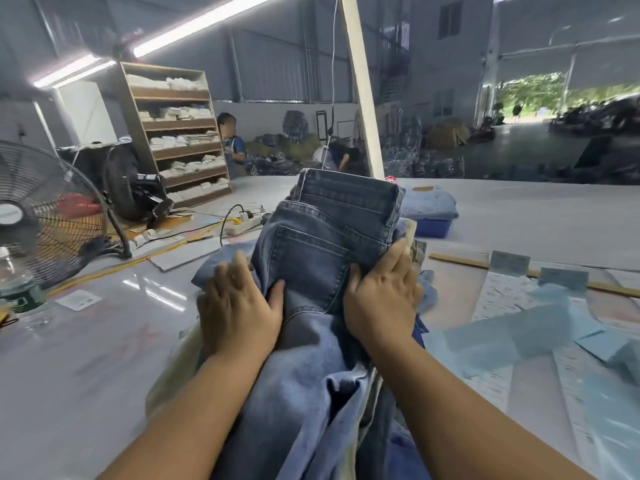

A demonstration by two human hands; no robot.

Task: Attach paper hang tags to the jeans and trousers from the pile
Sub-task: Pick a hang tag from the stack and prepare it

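A pair of dark blue jeans (322, 244) stands raised in front of me, waistband up and back pocket toward me, its legs trailing down over a pile of lighter denim (311, 393). My left hand (239, 306) grips the jeans' left side, thumb pressed into the cloth below the pocket. My right hand (381, 303) grips the right edge beside the pocket, fingers curled round the fabric. Pale blue paper hang tags (519, 334) and white printed tag strips (498, 296) lie on the table to the right.
A floor fan (45, 220) and a plastic bottle (17, 282) stand at the left on the white table (104, 358). A power strip (242, 225) with cables lies behind. Folded light jeans (429, 202) sit on a blue box at the back. A wooden post (363, 98) rises behind.
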